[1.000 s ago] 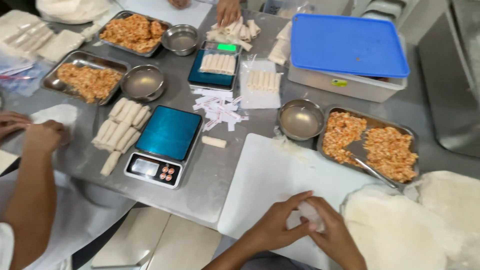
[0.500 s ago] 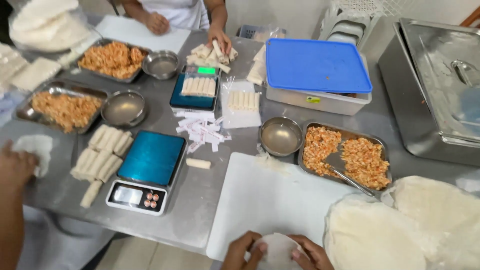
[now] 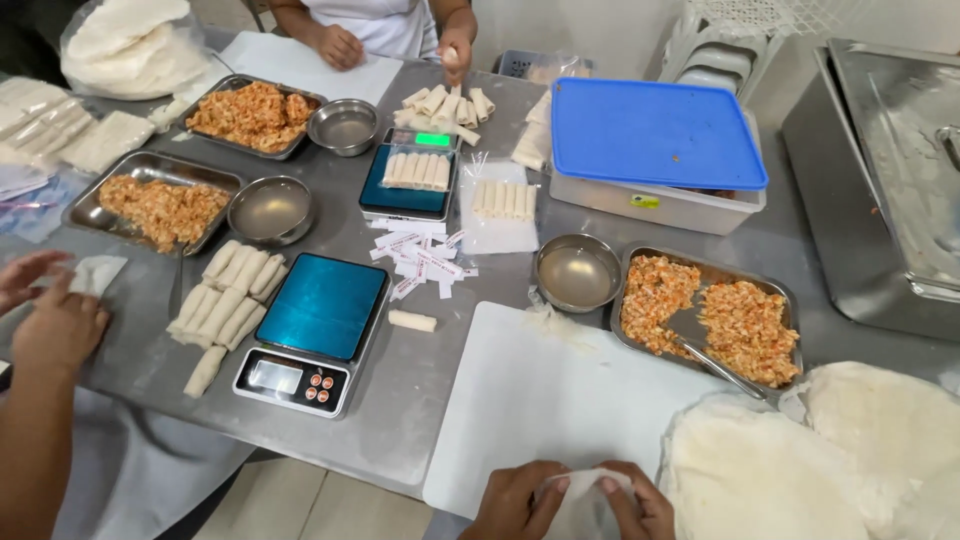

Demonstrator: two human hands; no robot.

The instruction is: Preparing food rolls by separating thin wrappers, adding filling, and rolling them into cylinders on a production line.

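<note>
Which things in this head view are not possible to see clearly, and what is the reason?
- Wrapper between the left hand and right hand: cut by the bottom edge, partly covered by fingers.
- Blue-lidded box: lid hides its contents.
- Scale display: too small to make out.
- Steel container: cut by the right edge.

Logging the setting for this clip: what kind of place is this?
Likely a commercial food-prep kitchen: a steel table with trays of filling, digital scales and rows of finished rolls, several people wrapping.
</note>
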